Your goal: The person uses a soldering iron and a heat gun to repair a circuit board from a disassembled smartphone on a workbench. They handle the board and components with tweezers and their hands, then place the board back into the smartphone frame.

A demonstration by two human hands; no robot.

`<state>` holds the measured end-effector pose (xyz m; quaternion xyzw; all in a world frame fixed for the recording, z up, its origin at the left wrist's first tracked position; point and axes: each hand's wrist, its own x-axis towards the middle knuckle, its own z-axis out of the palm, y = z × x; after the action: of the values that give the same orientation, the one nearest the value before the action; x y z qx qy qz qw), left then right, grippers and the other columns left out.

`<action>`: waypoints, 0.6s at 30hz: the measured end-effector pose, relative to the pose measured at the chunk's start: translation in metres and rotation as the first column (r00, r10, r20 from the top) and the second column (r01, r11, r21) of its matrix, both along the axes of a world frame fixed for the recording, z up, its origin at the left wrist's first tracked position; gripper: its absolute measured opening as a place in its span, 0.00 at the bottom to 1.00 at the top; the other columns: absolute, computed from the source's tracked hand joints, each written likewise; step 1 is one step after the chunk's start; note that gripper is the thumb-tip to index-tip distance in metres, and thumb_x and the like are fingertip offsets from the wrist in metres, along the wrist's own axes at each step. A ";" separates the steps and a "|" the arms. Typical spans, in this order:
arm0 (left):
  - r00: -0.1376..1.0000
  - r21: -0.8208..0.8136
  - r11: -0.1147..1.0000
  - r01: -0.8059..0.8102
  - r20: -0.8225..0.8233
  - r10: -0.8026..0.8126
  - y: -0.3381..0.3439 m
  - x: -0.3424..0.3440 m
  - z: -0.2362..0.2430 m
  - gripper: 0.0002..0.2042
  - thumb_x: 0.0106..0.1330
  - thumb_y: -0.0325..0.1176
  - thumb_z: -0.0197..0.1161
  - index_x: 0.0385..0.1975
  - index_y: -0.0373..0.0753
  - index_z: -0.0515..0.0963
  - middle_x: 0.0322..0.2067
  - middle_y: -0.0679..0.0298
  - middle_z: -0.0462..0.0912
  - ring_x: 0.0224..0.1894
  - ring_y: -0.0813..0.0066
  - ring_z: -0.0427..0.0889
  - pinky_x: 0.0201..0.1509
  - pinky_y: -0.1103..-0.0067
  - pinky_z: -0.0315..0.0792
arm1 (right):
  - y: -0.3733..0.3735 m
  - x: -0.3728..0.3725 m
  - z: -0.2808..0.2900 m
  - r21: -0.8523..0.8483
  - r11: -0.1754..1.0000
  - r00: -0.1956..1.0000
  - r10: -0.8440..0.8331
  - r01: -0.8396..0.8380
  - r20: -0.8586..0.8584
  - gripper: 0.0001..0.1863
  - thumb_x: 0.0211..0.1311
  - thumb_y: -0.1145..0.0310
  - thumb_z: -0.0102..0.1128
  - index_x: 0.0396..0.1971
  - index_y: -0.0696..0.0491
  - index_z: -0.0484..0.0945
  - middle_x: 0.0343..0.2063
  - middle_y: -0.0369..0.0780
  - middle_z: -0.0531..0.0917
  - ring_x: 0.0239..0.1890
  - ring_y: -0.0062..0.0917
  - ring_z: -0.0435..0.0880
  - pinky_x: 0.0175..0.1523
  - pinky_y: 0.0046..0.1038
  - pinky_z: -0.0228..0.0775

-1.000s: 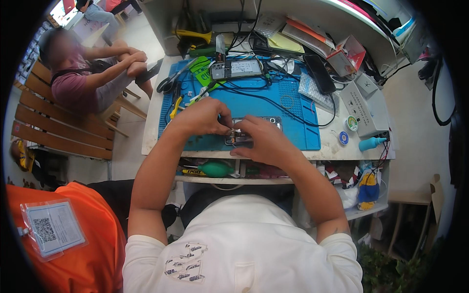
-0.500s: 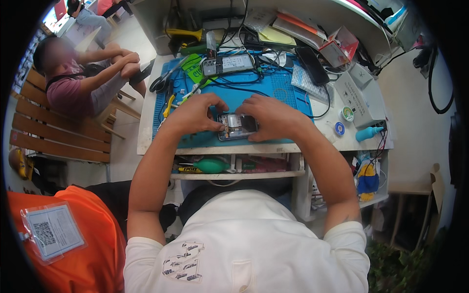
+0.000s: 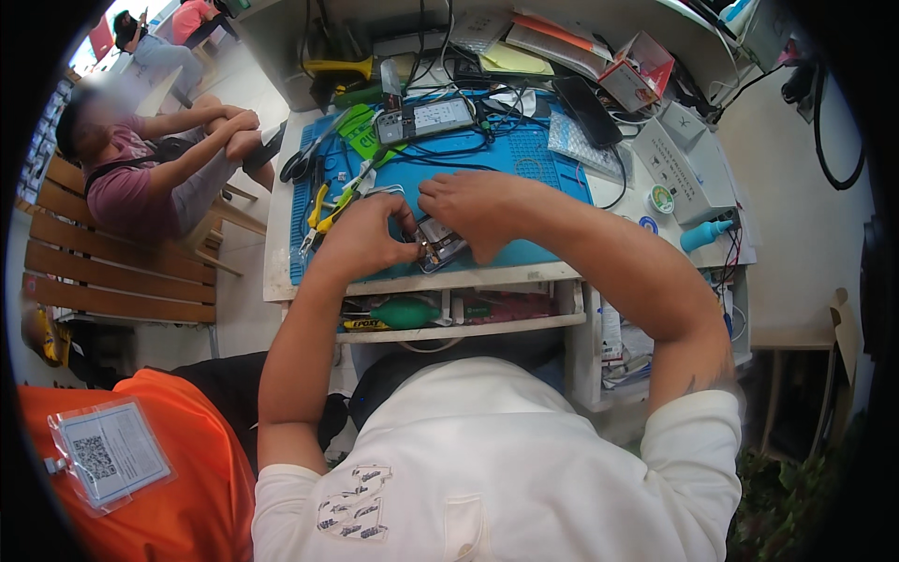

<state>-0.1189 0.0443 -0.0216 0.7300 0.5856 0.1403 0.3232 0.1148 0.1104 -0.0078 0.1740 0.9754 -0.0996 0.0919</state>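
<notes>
An opened phone [image 3: 447, 249], its inner parts showing, lies tilted close to the near edge of the blue work mat [image 3: 524, 255]. My left hand [image 3: 370, 236] pinches its left end between thumb and fingers. Over its right and far side curls my right hand [image 3: 482, 208], which hides much of the phone; its exact contact is partly covered. Just left of my left hand lie yellow-handled pliers [image 3: 319, 206]. A second phone with its back off [image 3: 426, 120] rests farther back on the mat.
Scissors [image 3: 302, 161] and a green packet [image 3: 360, 133] are at the left. Black cables, a dark phone [image 3: 587, 110] and bubble wrap [image 3: 573, 140] fill the back. A white box [image 3: 679, 169], solder spool [image 3: 660, 199] and blue bottle [image 3: 706, 234] stand right. An open drawer [image 3: 459, 330] sits below.
The phone has turned and tilted in my hands. My right hand has shifted left across it, the right elbow swinging outward. The whole view has moved slightly.
</notes>
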 end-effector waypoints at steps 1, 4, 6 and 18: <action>1.000 0.004 1.000 -0.017 -0.003 0.017 -0.003 0.002 0.002 0.17 0.50 0.39 0.85 0.35 0.38 0.88 0.39 0.56 0.91 0.44 0.57 0.90 0.52 0.67 0.81 | 0.000 -0.001 -0.001 0.019 1.000 1.000 0.002 -0.003 0.014 0.39 0.38 0.69 0.84 0.56 0.60 0.80 0.56 0.47 0.81 0.64 0.42 0.81 0.65 0.40 0.78; 0.999 -0.030 0.999 -0.044 -0.014 0.043 -0.008 0.006 0.002 0.17 0.51 0.41 0.85 0.34 0.38 0.87 0.36 0.57 0.91 0.41 0.57 0.90 0.49 0.66 0.82 | -0.001 -0.006 -0.002 0.080 0.997 0.998 0.010 -0.015 0.060 0.40 0.38 0.69 0.83 0.58 0.59 0.79 0.58 0.46 0.80 0.66 0.41 0.79 0.67 0.40 0.75; 0.998 -0.033 0.998 -0.052 -0.033 0.051 -0.012 0.009 0.002 0.18 0.52 0.42 0.85 0.35 0.37 0.87 0.35 0.57 0.91 0.39 0.57 0.91 0.48 0.66 0.83 | -0.003 -0.008 -0.002 0.123 0.992 0.995 0.013 -0.025 0.096 0.41 0.38 0.69 0.83 0.60 0.58 0.78 0.60 0.44 0.79 0.67 0.39 0.78 0.70 0.41 0.72; 0.992 0.141 0.989 -0.037 0.121 0.020 -0.031 0.014 -0.017 0.16 0.59 0.38 0.86 0.38 0.35 0.88 0.37 0.57 0.89 0.35 0.61 0.89 0.41 0.68 0.80 | -0.077 0.041 0.000 0.022 0.946 0.804 -0.264 0.325 -0.532 0.26 0.50 0.67 0.80 0.52 0.53 0.85 0.50 0.42 0.85 0.57 0.39 0.83 0.62 0.41 0.72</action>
<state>-0.1050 0.0129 -0.0382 0.7332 0.5640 0.2300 0.3025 0.1562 0.0330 -0.0081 0.2944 0.9284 -0.1012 -0.2030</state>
